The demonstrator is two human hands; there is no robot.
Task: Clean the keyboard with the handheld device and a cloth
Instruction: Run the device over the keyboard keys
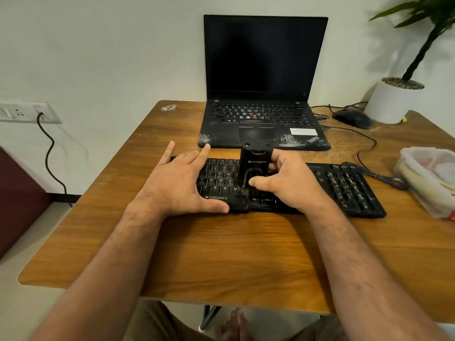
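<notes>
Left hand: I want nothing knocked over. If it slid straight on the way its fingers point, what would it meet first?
Probably the open laptop's front edge, just beyond the keyboard; the left hand points away, slightly right.

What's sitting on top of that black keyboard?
On the keyboard stand a black handheld device, gripped by the right hand, and the left hand, resting flat on its left end. The keys beneath both hands and the device are covered.

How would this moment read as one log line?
left hand: steadies keyboard | right hand: holds handheld device upright on keys | cloth: unseen
</notes>
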